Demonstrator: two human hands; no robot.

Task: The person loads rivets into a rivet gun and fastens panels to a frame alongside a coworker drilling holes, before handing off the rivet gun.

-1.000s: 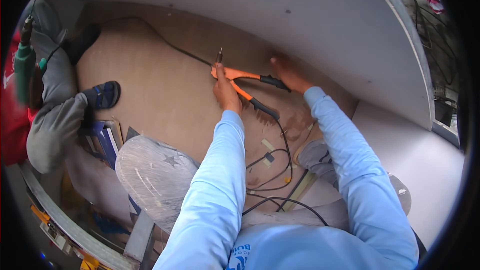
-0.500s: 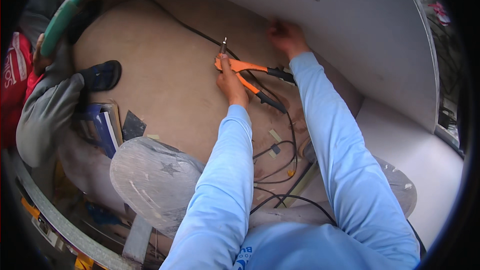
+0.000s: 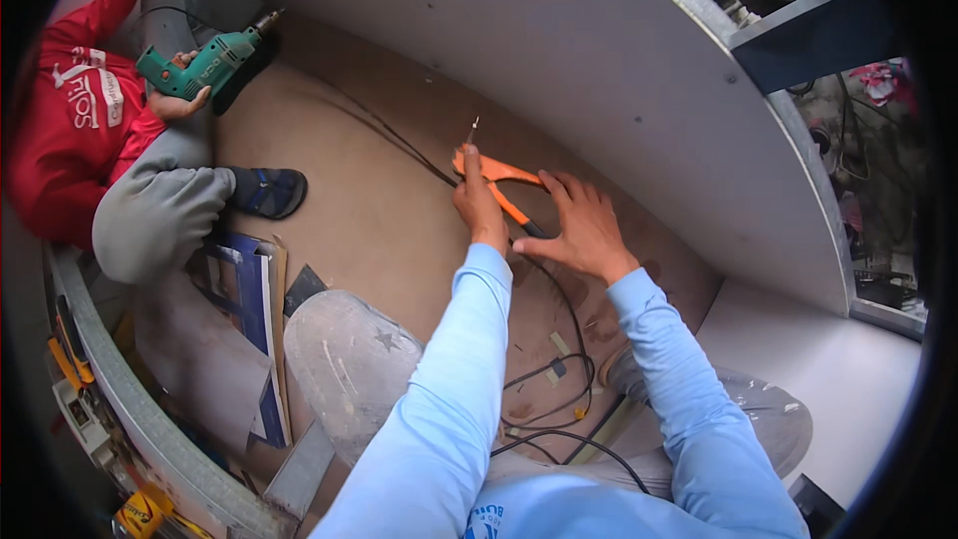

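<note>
An orange hand riveter [image 3: 514,172] with black grips is in front of me, its nose pointing up and away. A thin, light-tipped rivet [image 3: 475,123] sticks out of the nose. My left hand [image 3: 483,208] is wrapped round the riveter's head, with the thumb along the nose. Just right of it, my right hand [image 3: 587,230] is open, thumb and fingers spread about the two handles. The fingers partly hide the grips, and I cannot tell whether they touch them.
At the left, a co-worker in a red shirt [image 3: 85,130] sits holding a green power drill [image 3: 215,62]. A grey panel [image 3: 559,70] rises beyond my hands. A black cable [image 3: 574,314] loops over the brown floor. Blue-covered boards [image 3: 242,265] lie near a metal rail [image 3: 150,404].
My right hand has come back from the panel to the riveter's handles, its fingers spreading. The view has shifted, and the co-worker's drill now points lower and to the right.
</note>
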